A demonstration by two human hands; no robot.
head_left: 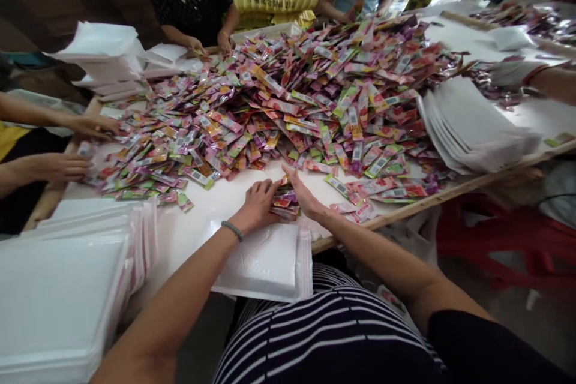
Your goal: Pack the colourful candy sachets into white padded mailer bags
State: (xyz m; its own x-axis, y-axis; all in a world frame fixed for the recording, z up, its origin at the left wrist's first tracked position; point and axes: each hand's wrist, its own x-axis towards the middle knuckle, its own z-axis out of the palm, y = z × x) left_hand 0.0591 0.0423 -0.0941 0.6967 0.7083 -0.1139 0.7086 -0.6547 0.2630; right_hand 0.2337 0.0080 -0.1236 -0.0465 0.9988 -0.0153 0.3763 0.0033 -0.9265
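Between my two hands, just beyond the table's near edge, lies a small bunch of colourful stick packets (285, 203). My left hand (257, 207) is closed on the bunch from its left side, fingers bent over it. On the other side stands my right hand (306, 197), open and on edge, its fingers straight and the palm turned to the packets. A white padded envelope (265, 261) lies flat below my left hand and overhangs the table edge. Beyond my hands spreads a big heap of stick packets (252, 108) in pink, green, orange and purple.
Stacks of white envelopes stand at the near left (58, 288), back left (101, 51) and right (472, 123). A wooden rim (432, 195) edges the table. Co-workers' hands (67, 162) are at the left, others at the back and right. A red stool (495, 240) stands at right.
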